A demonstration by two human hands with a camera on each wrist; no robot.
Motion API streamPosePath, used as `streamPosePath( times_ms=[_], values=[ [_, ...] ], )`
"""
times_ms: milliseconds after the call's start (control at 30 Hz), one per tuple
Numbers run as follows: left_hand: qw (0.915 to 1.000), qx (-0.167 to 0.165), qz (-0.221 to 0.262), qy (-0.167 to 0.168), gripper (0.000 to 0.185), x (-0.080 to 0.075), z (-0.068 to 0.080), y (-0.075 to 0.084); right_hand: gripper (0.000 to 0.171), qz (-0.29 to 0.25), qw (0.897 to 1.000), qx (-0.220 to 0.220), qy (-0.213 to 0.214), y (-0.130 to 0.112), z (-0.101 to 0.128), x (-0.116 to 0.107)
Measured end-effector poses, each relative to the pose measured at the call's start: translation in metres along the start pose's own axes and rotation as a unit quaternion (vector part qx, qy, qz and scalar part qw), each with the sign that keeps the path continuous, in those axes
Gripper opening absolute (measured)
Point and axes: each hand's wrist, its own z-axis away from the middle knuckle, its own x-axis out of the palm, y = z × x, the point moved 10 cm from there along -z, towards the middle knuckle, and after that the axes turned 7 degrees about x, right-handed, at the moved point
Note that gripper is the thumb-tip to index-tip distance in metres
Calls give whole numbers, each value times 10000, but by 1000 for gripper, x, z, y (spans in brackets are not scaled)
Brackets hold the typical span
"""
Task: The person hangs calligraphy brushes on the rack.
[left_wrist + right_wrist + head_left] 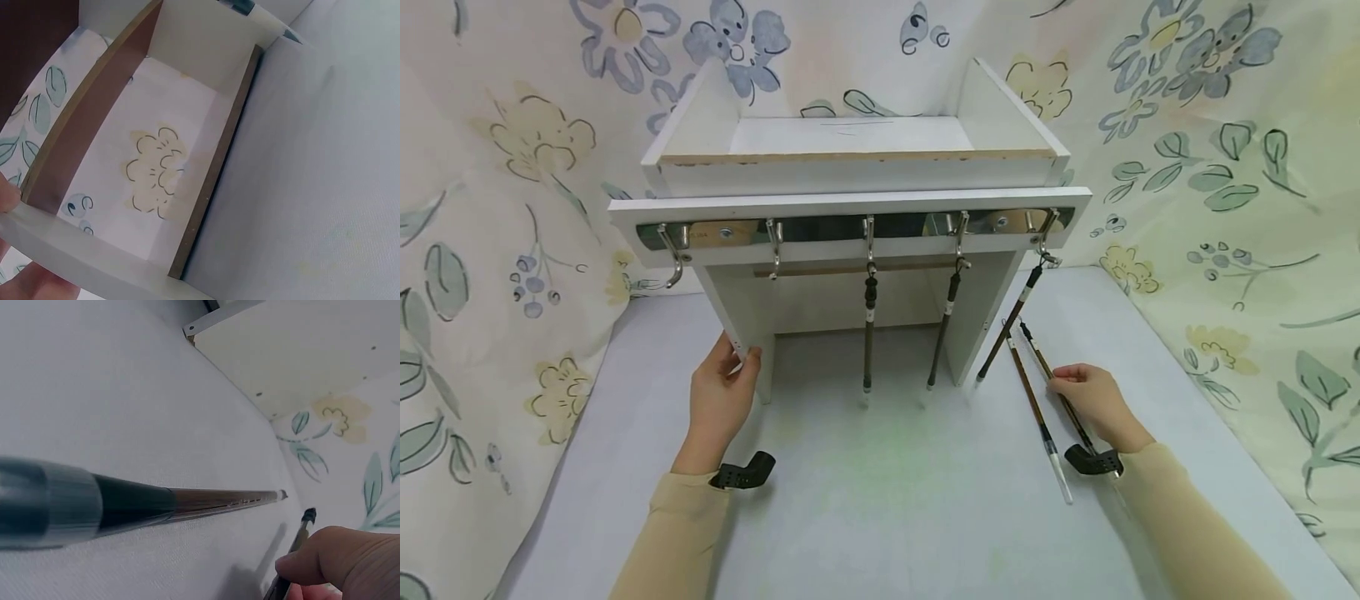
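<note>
My left hand [722, 400] grips the front edge of the left side panel [737, 333] of a white wooden shelf rack [850, 175]. In the right wrist view, my right hand [337, 562] pinches a dark-handled calligraphy brush [300, 537] between thumb and fingers; in the head view that hand is right of the rack, low over the table. Beside it, a brown-handled brush [1030, 387] with a white tip lies slanted on the table. Three brushes, a left one [868, 333], a middle one [946, 325] and a right one [1011, 325], hang tip down from the rack's hooks.
A metal strip with several hooks runs along the rack's front rail; the leftmost hook [672, 254] carries no brush. The white table [880, 517] has faint green stains. Floral cloth [1240, 250] surrounds it at the back and sides.
</note>
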Motion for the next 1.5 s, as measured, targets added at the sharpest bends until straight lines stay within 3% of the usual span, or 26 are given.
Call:
streamPosePath(
  times_ms=[233, 500, 700, 900, 1067, 1233, 1333, 1500],
  values=[
    [10000, -59, -32, -53, 49, 2, -1, 0, 42, 15, 9993, -227, 298, -11, 13, -20],
    [9997, -103, -213, -117, 50, 0, 0, 1, 38, -345, 9935, -840, 691, -48, 37, -42],
    [9993, -25, -342, -176, 49, -3, -2, 4, 30, -727, 9823, -1342, 1090, -75, 56, -53],
    [9992, -59, -284, -264, 52, -3, -2, 7, 22, -1453, 9629, -1743, 1460, -101, 78, -62],
    [9989, 165, -414, -172, 54, -4, -7, 13, 14, -2182, 9351, -2299, 1583, -123, 98, -67],
    [9968, 466, -646, -46, 48, -7, -9, 19, 16, -3022, 8860, -3199, 1459, -148, 120, -71],
    [9971, 414, -645, -24, 44, -7, -7, 18, 18, -3272, 8556, -3767, 1376, -162, 134, -72],
    [9979, 281, -578, -78, 41, -3, -6, 14, 18, -3476, 8184, -4408, 1231, -178, 151, -69]
  ],
)
